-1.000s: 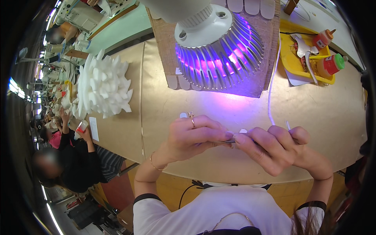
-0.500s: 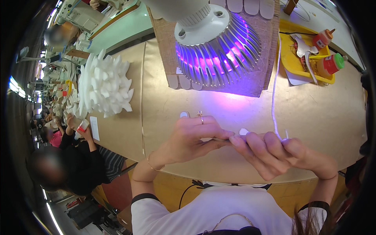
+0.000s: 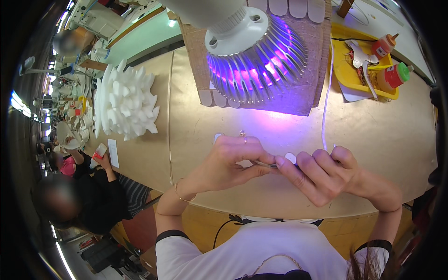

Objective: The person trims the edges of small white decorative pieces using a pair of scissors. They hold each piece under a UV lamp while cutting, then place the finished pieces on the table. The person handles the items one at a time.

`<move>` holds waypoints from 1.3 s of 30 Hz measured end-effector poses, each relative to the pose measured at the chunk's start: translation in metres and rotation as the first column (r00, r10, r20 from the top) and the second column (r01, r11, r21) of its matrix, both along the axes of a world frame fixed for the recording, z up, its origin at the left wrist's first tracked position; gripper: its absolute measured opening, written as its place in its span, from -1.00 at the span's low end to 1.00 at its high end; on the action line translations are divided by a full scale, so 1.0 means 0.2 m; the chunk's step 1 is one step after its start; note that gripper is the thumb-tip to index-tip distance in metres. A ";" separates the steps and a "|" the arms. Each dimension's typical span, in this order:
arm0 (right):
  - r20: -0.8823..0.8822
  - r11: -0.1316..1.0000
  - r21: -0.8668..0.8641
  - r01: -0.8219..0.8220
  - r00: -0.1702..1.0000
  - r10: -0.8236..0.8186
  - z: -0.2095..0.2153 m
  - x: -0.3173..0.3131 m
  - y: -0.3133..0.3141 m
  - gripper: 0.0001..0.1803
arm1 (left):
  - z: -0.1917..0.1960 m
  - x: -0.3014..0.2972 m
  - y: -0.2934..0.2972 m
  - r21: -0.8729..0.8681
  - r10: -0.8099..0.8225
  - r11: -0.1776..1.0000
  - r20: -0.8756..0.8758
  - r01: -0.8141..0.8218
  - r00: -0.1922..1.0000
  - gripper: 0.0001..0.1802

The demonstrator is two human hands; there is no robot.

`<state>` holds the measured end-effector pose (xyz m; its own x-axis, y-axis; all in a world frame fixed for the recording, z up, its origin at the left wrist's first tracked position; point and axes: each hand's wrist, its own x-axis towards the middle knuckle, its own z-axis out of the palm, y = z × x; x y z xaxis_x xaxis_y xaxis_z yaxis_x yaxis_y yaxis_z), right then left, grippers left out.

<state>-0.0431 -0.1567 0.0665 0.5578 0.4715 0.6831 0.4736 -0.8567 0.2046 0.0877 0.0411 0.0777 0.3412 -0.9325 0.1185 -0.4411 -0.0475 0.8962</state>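
Note:
My left hand (image 3: 240,161) is closed in a pinch, thumb and forefinger on the edge of a small, thin white tab with a rounded end (image 3: 290,157). My right hand (image 3: 322,177) is closed on the same piece from the other side, its thumb meeting the left fingertips. Most of the tab is hidden by my fingers. Just beyond my left knuckles a similar pale tab (image 3: 217,136) lies on the table. A white cord (image 3: 325,107) runs down the table and passes behind my right fingers.
Above the hands hangs a ribbed metal lamp (image 3: 259,60) glowing violet. Beneath it, a cardboard sheet (image 3: 308,100) carries several rounded white tabs. A heap of white curved pieces (image 3: 125,102) stands left. At right, a yellow tray (image 3: 343,77) holds squeeze bottles (image 3: 393,76). A co-worker (image 3: 70,200) sits left.
Both hands stay pinched together on the tab. My right hand has shifted slightly up and its fingers have turned a little. At the left, a co-worker's hand has raised a pale piece.

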 end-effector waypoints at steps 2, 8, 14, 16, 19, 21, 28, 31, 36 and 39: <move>-0.021 0.999 0.047 0.004 1.000 -0.003 0.00 -0.01 0.01 -0.74 | 0.00 0.00 0.00 -0.001 -0.009 1.000 0.054 0.009 0.998 -0.78; 0.058 0.994 0.108 0.029 0.998 -0.035 -0.01 0.01 0.01 -0.70 | -0.01 -0.01 0.01 -0.083 0.028 0.996 0.059 -0.023 0.998 -0.77; 0.054 0.997 -0.020 0.076 0.996 -0.075 0.04 -0.01 0.00 -0.69 | -0.02 -0.01 0.01 -0.139 0.042 0.990 0.123 -0.025 0.991 -0.79; 0.068 0.996 -0.049 0.073 0.995 -0.070 0.04 -0.02 0.00 -0.69 | -0.02 -0.01 0.01 -0.126 0.044 0.992 0.123 -0.028 0.991 -0.79; 0.146 0.995 -0.081 0.055 0.988 -0.043 0.03 0.00 0.00 -0.68 | -0.02 -0.01 0.02 -0.099 0.034 0.995 0.131 -0.021 0.991 -0.79; 0.199 0.992 -0.107 0.060 0.979 -0.038 0.03 0.01 0.00 -0.68 | -0.01 -0.01 0.02 -0.070 0.026 0.997 0.131 -0.017 0.991 -0.79; 0.214 0.973 -0.215 0.090 0.976 -0.043 0.02 0.00 0.01 -0.71 | 0.02 -0.02 0.01 0.067 0.004 0.998 0.033 -0.006 0.999 -0.81; 0.207 0.975 -0.209 0.075 0.978 -0.031 0.01 0.00 0.01 -0.73 | 0.03 -0.02 0.01 0.097 -0.018 0.995 -0.038 0.022 0.999 -0.82; 0.076 0.996 -0.086 0.027 0.997 -0.020 -0.01 0.00 0.02 -0.73 | 0.00 -0.02 -0.01 0.074 0.014 0.997 -0.008 -0.013 1.000 -0.82; -0.031 0.998 0.041 0.041 0.999 -0.039 -0.02 0.00 0.02 -0.76 | -0.02 0.00 -0.01 0.028 0.004 1.000 -0.004 -0.004 1.000 -0.81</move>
